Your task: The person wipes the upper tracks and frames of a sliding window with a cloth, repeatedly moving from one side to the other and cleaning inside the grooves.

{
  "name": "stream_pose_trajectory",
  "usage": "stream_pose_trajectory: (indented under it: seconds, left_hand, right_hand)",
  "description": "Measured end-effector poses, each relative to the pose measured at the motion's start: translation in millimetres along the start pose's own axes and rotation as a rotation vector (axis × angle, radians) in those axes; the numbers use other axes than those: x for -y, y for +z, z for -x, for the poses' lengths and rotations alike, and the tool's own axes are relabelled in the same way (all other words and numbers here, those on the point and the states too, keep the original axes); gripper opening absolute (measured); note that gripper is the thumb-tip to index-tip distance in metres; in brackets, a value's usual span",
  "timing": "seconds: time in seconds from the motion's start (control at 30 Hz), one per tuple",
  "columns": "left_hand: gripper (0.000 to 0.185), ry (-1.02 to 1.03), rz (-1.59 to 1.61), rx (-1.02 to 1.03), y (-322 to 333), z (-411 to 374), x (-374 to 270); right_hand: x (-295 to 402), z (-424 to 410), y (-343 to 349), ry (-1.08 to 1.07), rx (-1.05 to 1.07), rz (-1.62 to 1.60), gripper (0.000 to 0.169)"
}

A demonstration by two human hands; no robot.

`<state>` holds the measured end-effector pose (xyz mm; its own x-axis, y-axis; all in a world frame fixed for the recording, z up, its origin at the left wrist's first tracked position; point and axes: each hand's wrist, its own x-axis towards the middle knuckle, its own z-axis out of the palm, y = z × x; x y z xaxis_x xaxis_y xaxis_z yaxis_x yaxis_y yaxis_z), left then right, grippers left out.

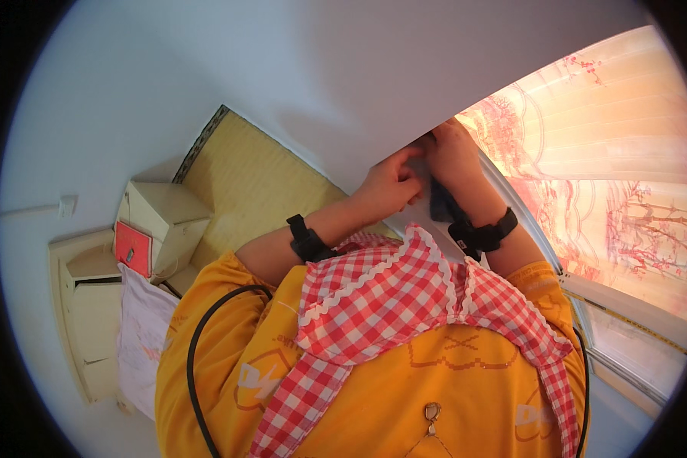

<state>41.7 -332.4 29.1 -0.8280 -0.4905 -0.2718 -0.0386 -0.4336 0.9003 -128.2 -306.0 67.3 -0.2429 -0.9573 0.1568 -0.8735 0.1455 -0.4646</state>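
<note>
My left hand (390, 180) reaches up beside the edge of a white wall (343, 86). Its index finger points towards my right hand, the other fingers are curled, and nothing shows in it. My right hand (455, 153) is bent at that edge, next to the window side. Its fingertips are partly hidden, with something dark by them, so its grip cannot be made out. Below the right hand, behind the wrist, a dark blue-grey fabric (443, 201) shows in part. Both wrists wear black straps (484, 233).
Sheer curtains (601, 172) with a red pattern cover a bright window at right, above a white frame (635, 306). At left are a yellowish mat or bed surface (263, 166), cream cabinets (169, 209), a red booklet (133, 249) and pale patterned cloth (143, 338).
</note>
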Motion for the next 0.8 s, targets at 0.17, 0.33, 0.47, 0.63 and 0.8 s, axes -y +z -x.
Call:
stream_pose_trajectory:
  seconds: [0.17,0.33,0.47,0.63,0.8]
  left_hand:
    - [0.053,0.003,0.019,-0.004,1.8,-1.7,1.3]
    - [0.053,-0.002,-0.012,0.016,2.8,-2.0,4.5]
    - [0.051,-0.014,-0.032,0.035,1.3,-3.7,2.6]
    - [0.048,-0.038,-0.043,-0.025,-0.2,-2.2,-0.9]
    - [0.047,-0.035,-0.052,-0.053,0.4,0.0,-1.0]
  right_hand:
    - [4.5,8.9,-8.5,-0.038,0.008,0.056,0.022]
    - [-4.6,12.4,-24.5,-0.024,0.078,-0.028,0.021]
    - [-4.7,2.9,-16.7,0.031,0.007,-0.163,0.017]
    - [7.5,4.5,-13.0,0.056,0.005,-0.066,0.009]
    - [-2.8,9.2,-31.4,0.036,0.154,-0.033,0.007]
